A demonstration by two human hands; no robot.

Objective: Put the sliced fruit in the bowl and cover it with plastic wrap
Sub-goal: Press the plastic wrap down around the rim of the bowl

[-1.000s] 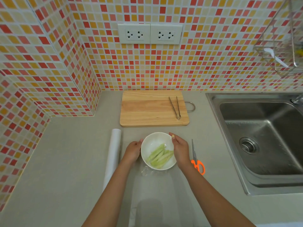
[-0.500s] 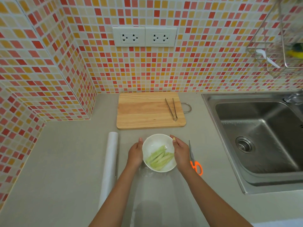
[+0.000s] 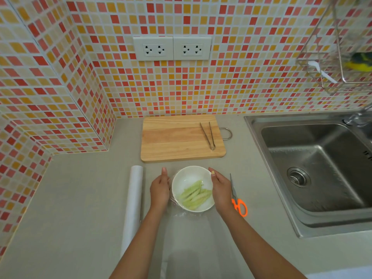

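Note:
A white bowl [image 3: 187, 176] holding pale green fruit slices [image 3: 195, 195] stands on a clear sheet of plastic wrap [image 3: 193, 234] spread on the counter toward me. Some wrap is crinkled up at the bowl's near left edge. My left hand [image 3: 160, 188] lies against the bowl's left side with its fingers straight and pointing away from me. My right hand [image 3: 221, 188] lies against the right side, with its thumb tip at the rim. The fingers under both hands are hidden.
A roll of plastic wrap [image 3: 133, 204] lies left of the bowl. Orange-handled scissors [image 3: 237, 202] lie just right of my right hand. Behind the bowl is a wooden cutting board [image 3: 177, 141] with metal tongs [image 3: 209, 135] on it. A steel sink [image 3: 322, 168] is at the right.
Both hands have stayed at the bowl's sides. Only the view has shifted slightly.

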